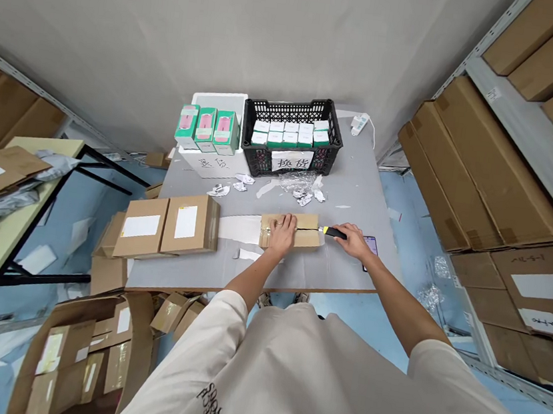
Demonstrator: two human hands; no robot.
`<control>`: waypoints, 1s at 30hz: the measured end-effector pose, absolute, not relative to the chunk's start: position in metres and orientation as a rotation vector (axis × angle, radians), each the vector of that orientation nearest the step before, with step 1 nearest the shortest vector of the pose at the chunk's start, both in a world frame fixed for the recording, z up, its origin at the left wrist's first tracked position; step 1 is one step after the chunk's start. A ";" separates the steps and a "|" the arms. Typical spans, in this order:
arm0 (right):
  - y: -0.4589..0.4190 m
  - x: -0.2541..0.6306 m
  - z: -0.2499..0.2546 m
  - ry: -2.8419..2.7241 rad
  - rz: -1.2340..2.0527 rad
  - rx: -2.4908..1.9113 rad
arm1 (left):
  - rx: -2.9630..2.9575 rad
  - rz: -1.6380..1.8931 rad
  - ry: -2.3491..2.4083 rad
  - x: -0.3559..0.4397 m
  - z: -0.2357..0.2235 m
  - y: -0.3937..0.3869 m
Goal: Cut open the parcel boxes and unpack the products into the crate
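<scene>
Landmark: black crate (261,160), standing on the grey table (347,205) against the wall side; a white sign with dark characters is fixed to its front.
Carton in hand: small taped carton (307,239), lying flat on the table, nearer the person than the black crate.
Left hand: (283,232) rests on top of the small taped carton, fingers bent and slightly parted, pressing on it rather than closed around it.
Right hand: (352,239) to the right and nearer the person than the black crate, fingers closed around the tool handle.
Tool: black-and-yellow handle (334,232) with a thin metal part directed left over the top of the small taped carton; exact contact along its length cannot be told.
Crate contents: white-topped green boxes (290,133), set in two rows.
Left of crate: white box (211,167), marked with dark characters, bearing three green-and-white boxes (205,128) with pink panels.
Nearer side, left of crate: two brown cartons (191,225), side by side, each with a white label.
Just in front of crate: clear plastic wrap (295,182) and crumpled paper (303,199).
Right of crate: white device (359,123) with a cable; nearer the person, a phone (370,246) beside the right hand, partly hidden.
</scene>
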State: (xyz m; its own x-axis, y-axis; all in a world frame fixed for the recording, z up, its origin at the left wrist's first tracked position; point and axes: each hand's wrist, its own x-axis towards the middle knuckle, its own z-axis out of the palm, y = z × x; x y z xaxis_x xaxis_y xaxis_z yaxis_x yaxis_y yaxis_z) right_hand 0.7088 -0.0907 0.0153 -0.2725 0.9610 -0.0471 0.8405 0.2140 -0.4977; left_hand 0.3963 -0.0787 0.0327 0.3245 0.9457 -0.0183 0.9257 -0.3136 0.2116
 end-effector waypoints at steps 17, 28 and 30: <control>-0.075 0.718 0.024 -2.286 0.621 -1.651 | 2.388 0.179 1.718 0.395 0.032 -0.075; -0.074 0.714 0.025 -2.302 0.580 -1.654 | 2.380 0.148 1.718 0.394 0.037 -0.073; -0.071 0.718 0.024 -2.305 0.587 -1.647 | 2.382 0.162 1.716 0.394 0.036 -0.072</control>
